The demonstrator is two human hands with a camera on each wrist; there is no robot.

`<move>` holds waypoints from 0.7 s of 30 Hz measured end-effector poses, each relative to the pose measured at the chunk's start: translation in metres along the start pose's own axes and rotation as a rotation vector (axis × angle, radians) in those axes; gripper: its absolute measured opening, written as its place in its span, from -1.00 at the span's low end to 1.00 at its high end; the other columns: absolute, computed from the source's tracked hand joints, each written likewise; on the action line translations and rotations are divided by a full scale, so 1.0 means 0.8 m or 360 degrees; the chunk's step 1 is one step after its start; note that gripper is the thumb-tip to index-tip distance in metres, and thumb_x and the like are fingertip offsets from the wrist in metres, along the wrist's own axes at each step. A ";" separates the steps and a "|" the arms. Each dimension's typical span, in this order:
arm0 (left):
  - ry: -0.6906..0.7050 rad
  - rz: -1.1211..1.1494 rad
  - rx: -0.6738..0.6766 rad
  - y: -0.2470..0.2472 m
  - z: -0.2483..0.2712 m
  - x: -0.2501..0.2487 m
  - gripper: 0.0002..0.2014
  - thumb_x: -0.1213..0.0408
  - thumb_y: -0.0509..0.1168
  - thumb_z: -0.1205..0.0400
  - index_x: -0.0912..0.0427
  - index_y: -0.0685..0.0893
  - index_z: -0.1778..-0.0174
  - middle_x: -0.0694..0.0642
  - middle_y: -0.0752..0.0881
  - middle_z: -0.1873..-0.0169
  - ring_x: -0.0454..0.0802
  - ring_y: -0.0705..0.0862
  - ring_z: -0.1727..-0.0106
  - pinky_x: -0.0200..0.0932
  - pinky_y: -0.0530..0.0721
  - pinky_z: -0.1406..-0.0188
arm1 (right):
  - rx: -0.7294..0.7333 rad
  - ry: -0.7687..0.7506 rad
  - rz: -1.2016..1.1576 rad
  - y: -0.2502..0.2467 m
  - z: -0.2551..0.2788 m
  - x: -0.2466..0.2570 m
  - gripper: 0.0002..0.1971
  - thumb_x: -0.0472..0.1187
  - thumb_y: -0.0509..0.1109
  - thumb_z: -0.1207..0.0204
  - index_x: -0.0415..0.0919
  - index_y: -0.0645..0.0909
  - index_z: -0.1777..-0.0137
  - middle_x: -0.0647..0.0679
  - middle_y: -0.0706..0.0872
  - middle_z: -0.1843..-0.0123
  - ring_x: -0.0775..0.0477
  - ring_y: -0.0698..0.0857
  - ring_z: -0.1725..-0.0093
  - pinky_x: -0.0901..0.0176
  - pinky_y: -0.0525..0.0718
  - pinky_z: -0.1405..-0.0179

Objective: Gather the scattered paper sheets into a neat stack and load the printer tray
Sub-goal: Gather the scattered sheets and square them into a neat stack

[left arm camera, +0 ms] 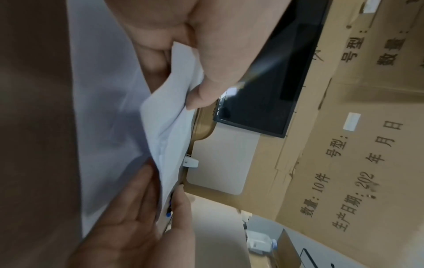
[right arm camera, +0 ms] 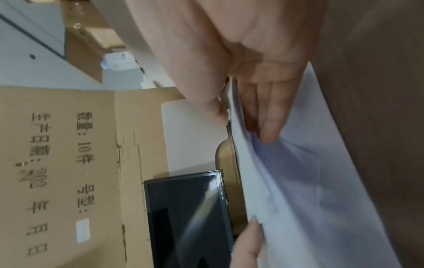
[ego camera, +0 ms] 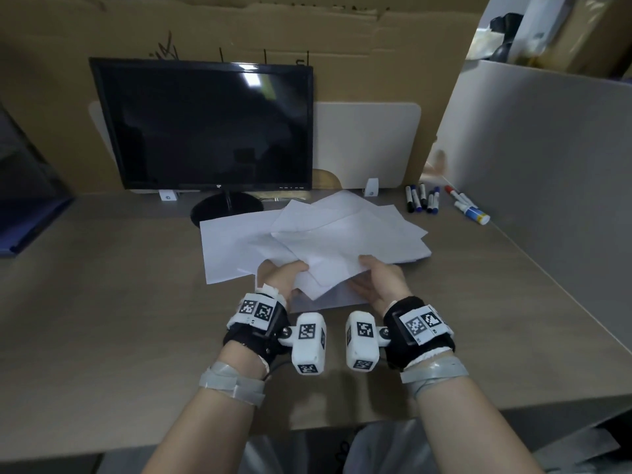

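An office cubicle: desk (ego camera: pixel 102 302), monitor (ego camera: pixel 212 124), partition panels (ego camera: pixel 547 148), marker pens (ego camera: pixel 422 198).

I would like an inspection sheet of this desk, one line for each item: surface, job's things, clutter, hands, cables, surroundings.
Surface: brown desk, bare along its near edge.
Job's things: white paper sheets fanned loosely in front of the monitor, not yet squared; no printer tray seen.
Clutter: markers and a white tube at the back right.
Hands: left hand and right hand each pinch the near edge of the sheets, thumb on top and fingers beneath.
Cables: a thin black lead at the left wrist band.
Surroundings: dark monitor, cardboard wall behind, grey partition on the right.
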State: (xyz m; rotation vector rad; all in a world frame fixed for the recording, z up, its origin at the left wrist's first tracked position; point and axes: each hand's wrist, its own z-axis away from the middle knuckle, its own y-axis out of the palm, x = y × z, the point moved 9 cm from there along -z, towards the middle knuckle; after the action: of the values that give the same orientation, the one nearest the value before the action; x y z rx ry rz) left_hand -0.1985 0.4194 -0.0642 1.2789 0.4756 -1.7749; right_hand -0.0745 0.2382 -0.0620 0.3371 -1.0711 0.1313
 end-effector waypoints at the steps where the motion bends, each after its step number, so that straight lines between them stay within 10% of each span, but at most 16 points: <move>1: -0.0044 0.0015 0.0032 0.000 0.008 0.005 -0.86 0.49 0.46 -0.48 0.30 0.63 0.14 0.22 0.71 0.20 0.15 0.68 0.20 0.06 0.72 0.05 | -0.0062 -0.0027 -0.0073 -0.004 0.002 0.003 -0.64 -0.28 0.45 -0.53 -0.35 0.61 -0.31 -0.27 0.81 -0.06 -0.27 0.81 0.07 -0.10 0.83 0.16; 5: -0.0113 -0.0192 0.0136 -0.006 0.014 0.032 -0.38 0.17 0.61 -0.10 0.25 0.71 -0.10 0.23 0.81 -0.03 0.14 0.79 0.02 0.00 0.76 -0.02 | -0.0060 0.0086 -0.0143 -0.005 0.012 -0.003 -0.87 -0.33 0.40 -0.58 -0.34 0.63 -0.08 -0.27 0.74 0.05 -0.32 0.74 0.07 -0.40 0.69 -0.15; 9: -0.0208 -0.0159 0.0210 -0.019 0.017 0.037 -0.55 0.36 0.49 -0.38 0.19 0.69 -0.21 0.17 0.81 -0.06 0.14 0.77 -0.11 -0.01 0.78 0.07 | -0.0151 0.0056 -0.0135 -0.001 0.010 -0.011 -0.62 -0.57 0.27 -0.50 -0.31 0.57 -0.29 -0.36 0.73 -0.10 -0.43 0.71 -0.11 -0.59 0.61 -0.15; 12: -0.0174 -0.0179 0.0142 -0.030 0.008 0.025 -0.43 0.30 0.54 -0.27 0.29 0.69 -0.24 0.28 0.79 -0.12 0.18 0.79 -0.03 -0.07 0.75 0.27 | -0.0190 -0.0109 -0.0069 0.001 0.007 -0.005 -0.45 -0.63 0.18 -0.51 -0.19 0.47 -0.45 -0.27 0.68 -0.24 -0.32 0.68 -0.13 -0.31 0.66 -0.24; 16: -0.0264 -0.0188 0.0117 -0.034 0.010 0.015 -0.88 0.38 0.36 -0.60 0.35 0.63 0.02 0.27 0.67 0.17 0.15 0.65 0.24 -0.14 0.72 0.54 | -0.0199 -0.0271 -0.0022 -0.007 0.012 0.018 -0.46 -0.62 0.11 -0.57 -0.13 0.48 -0.44 -0.23 0.69 -0.18 -0.23 0.66 -0.02 0.01 0.68 0.02; 21: -0.0042 0.0071 -0.0091 -0.048 -0.003 -0.008 -0.30 0.34 0.59 -0.22 0.29 0.57 -0.32 0.27 0.75 -0.06 0.31 0.75 -0.07 0.30 0.76 -0.06 | -0.0160 -0.0501 -0.0005 -0.008 0.014 0.055 -0.51 -0.52 0.23 -0.50 -0.13 0.55 -0.38 -0.11 0.77 -0.18 -0.18 0.76 -0.14 -0.10 0.74 -0.18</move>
State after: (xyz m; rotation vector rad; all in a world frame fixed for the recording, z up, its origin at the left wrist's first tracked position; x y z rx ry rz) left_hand -0.2283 0.4447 -0.0665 1.2161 0.4758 -1.7271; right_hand -0.0615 0.2256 -0.0199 0.2736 -1.3836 0.0211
